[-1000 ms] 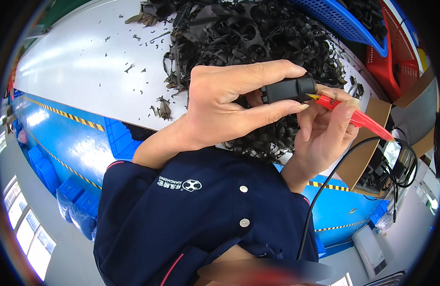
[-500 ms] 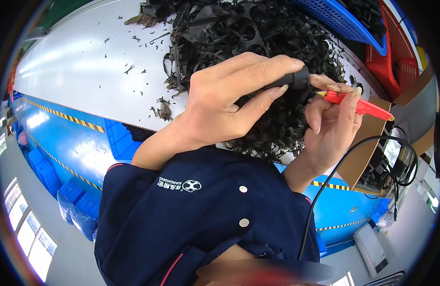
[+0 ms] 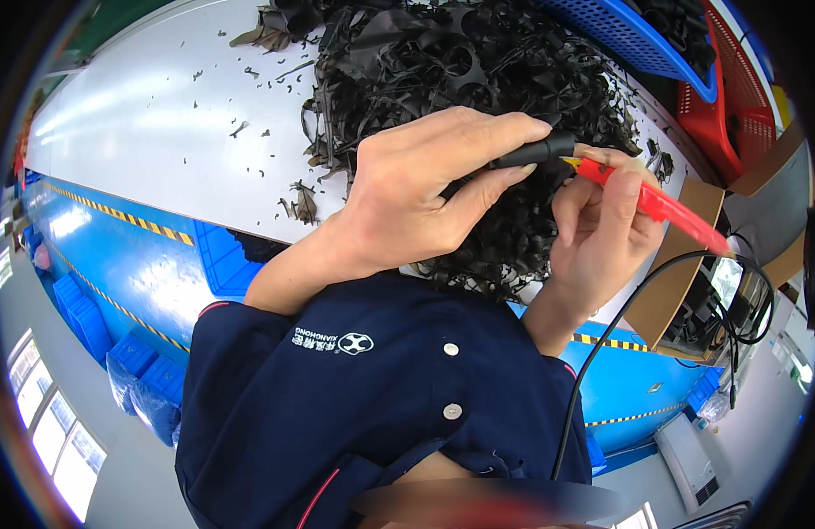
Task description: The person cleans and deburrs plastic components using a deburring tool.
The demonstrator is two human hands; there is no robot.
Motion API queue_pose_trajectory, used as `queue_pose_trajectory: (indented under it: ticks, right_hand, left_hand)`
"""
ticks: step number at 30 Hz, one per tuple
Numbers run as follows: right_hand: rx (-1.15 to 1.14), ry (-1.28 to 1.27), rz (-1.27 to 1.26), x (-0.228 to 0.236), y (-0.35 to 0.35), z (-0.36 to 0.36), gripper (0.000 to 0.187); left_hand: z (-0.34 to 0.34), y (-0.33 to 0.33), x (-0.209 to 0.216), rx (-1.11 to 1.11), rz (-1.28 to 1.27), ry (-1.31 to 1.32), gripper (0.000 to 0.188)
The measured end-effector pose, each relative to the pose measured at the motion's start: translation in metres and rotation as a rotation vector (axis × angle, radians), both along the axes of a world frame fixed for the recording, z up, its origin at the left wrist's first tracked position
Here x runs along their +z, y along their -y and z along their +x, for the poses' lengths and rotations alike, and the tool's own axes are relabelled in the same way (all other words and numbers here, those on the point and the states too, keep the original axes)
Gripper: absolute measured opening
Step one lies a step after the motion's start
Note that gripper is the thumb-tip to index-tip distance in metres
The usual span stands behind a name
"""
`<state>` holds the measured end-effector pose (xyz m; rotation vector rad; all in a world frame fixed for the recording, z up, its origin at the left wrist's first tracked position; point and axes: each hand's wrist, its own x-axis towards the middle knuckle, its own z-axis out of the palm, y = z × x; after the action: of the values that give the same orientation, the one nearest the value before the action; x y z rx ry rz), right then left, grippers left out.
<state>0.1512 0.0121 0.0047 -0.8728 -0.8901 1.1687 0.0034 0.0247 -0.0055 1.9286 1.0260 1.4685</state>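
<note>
My left hand (image 3: 416, 181) is closed round a black tube-shaped part (image 3: 557, 146), thumb below and fingers above, with its wider end pointing right. Most of the tube's other end is hidden in the palm. In my right hand (image 3: 597, 234) is a slim red-handled knife (image 3: 672, 216), pinched between thumb and fingers. Its yellowish tip lies right at the rim of the tube; whether it touches, I cannot tell. Both hands are above a large heap of black rubbery scraps (image 3: 399, 66).
The white table (image 3: 178, 132) carries scattered black bits left of the heap. A blue basket (image 3: 637, 35) and a red basket (image 3: 734, 119) stand at the far right. Near the right forearm are a cardboard box (image 3: 663, 309) and a looping black cable (image 3: 593, 353).
My right hand has moved slightly left, bringing the knife's tip from just off the tube to its rim. The knife's handle end has dipped lower. My left hand has barely moved.
</note>
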Motion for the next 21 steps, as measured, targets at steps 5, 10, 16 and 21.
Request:
queue_pose_trajectory:
  ticks: [5,10,16,21]
  right_hand:
    - [-0.428,0.822,0.312,-0.003,-0.006,-0.007,0.007]
    - [-0.355,0.698,-0.020,0.000,-0.014,0.016,0.006]
    - [-0.215,0.968,0.305,-0.004,-0.023,0.024,0.003]
    - [-0.261,0.882,0.312,-0.013,-0.023,0.018,0.005]
  left_hand:
    - [0.002,0.003,0.008,-0.006,0.016,-0.057,0.031]
    - [-0.016,-0.006,0.019,-0.098,0.025,-0.119,0.035]
    - [-0.049,-0.053,0.043,-0.123,0.089,-0.227,0.033]
    - [-0.059,-0.117,0.058,0.229,0.114,-0.154,0.023]
